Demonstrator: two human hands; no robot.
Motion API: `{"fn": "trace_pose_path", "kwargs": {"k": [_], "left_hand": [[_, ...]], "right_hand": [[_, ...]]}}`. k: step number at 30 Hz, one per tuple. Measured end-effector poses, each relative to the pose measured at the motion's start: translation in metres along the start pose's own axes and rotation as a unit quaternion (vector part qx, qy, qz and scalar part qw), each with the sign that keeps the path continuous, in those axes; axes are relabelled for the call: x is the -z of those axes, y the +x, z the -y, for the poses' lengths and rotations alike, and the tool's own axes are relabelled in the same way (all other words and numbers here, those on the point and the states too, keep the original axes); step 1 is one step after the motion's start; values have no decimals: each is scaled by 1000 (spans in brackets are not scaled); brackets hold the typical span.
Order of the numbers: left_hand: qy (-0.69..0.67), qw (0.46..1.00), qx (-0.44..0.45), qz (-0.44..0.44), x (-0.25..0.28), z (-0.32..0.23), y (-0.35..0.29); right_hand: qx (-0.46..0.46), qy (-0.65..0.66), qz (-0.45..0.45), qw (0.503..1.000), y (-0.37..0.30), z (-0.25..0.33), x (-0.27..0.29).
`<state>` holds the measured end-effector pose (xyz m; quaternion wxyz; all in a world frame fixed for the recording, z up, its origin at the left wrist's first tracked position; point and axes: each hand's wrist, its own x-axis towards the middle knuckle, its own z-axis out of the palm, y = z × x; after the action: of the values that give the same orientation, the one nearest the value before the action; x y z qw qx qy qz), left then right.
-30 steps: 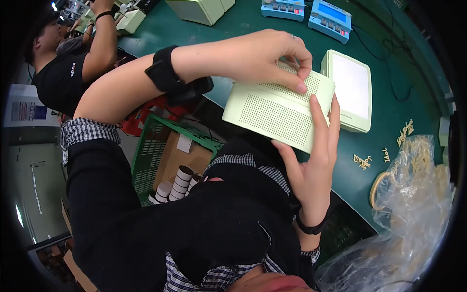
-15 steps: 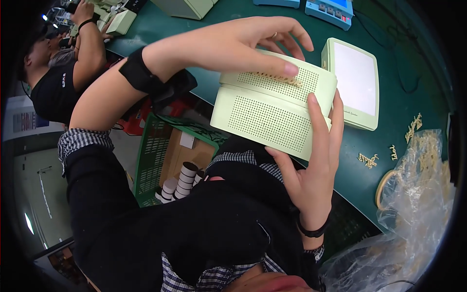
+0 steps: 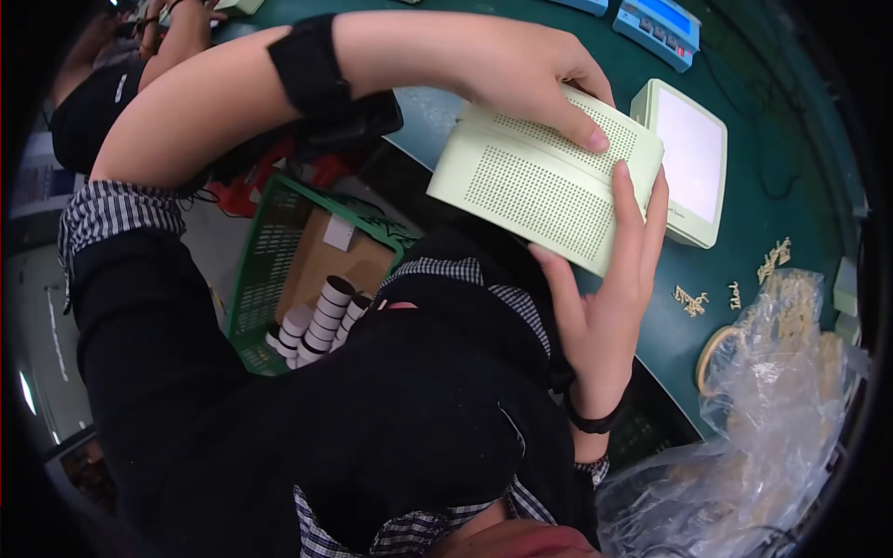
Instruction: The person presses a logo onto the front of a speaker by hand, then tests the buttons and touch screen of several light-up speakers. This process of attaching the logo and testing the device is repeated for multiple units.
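Observation:
A pale green speaker case [image 3: 539, 191] with dotted grilles is held tilted in front of me, over the table's near edge. My left hand [image 3: 530, 74] arches over its far side, closed on it, the thumb pressed flat on the upper grille and the other fingers mostly hidden behind. My right hand [image 3: 609, 298] grips the right end, fingers along that side and thumb at the lower edge. Anything under the left thumb is hidden. Just beyond lies a second pale green case [image 3: 690, 163] with a white front panel, on the dark green table [image 3: 744, 191].
Gold lettering pieces [image 3: 690, 299] lie on the table at right, beside a clear plastic bag [image 3: 772, 391] and a round tan ring [image 3: 712, 358]. A blue device [image 3: 656, 33] stands at the back. Below left, a green crate [image 3: 244, 312] holds white rolls [image 3: 327, 312]. A co-worker [image 3: 102, 107] is at far left.
The case has shifted slightly right and tilted more. My left thumb has slid right along the grille; the gold lettering piece seen beside it earlier no longer shows. My right hand keeps its hold.

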<state>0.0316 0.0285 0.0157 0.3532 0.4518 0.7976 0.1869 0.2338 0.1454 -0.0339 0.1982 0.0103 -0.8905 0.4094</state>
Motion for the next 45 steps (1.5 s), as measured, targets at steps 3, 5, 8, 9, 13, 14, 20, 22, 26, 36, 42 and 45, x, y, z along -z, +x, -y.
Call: {"fn": "trace_pose_path", "kwargs": {"k": [3, 5, 8, 9, 13, 14, 20, 22, 26, 36, 42, 45], "left_hand": [[44, 983, -102, -143, -14, 1, -13], [16, 978, -96, -186, -8, -21, -23], [-52, 961, -73, -263, -3, -40, -32], [-49, 965, -154, -205, -4, -24, -28], [1, 943, -322, -85, 13, -10, -24], [35, 940, -329, -80, 17, -8, -21], [64, 954, -292, -14, 22, -9, -14], [42, 963, -266, 27, 24, -13, -13], [-17, 947, -321, -4, 19, -5, -11], [366, 802, -421, -212, 15, 14, -26], [61, 957, -279, -58, 17, 4, -29], [48, 960, -276, -21, 20, 5, -26]], "right_hand": [[11, -22, 0, 1000, 1, -1, 3], [6, -29, -4, 1000, -2, -1, 2], [16, -26, -12, 999, -1, -3, 1], [20, -25, -15, 999, -2, -3, 1], [14, -6, -13, 1000, 1, -4, 1], [13, -6, -16, 1000, 2, -5, 2], [9, 16, -33, 999, 0, -4, -2], [1, 20, -42, 999, 0, -4, -3], [0, 7, -35, 999, 0, -4, -2], [-14, 29, -34, 999, 2, -3, -2], [-16, 15, -34, 999, 0, -3, -2], [-16, 14, -32, 999, 0, -1, -2]]}}
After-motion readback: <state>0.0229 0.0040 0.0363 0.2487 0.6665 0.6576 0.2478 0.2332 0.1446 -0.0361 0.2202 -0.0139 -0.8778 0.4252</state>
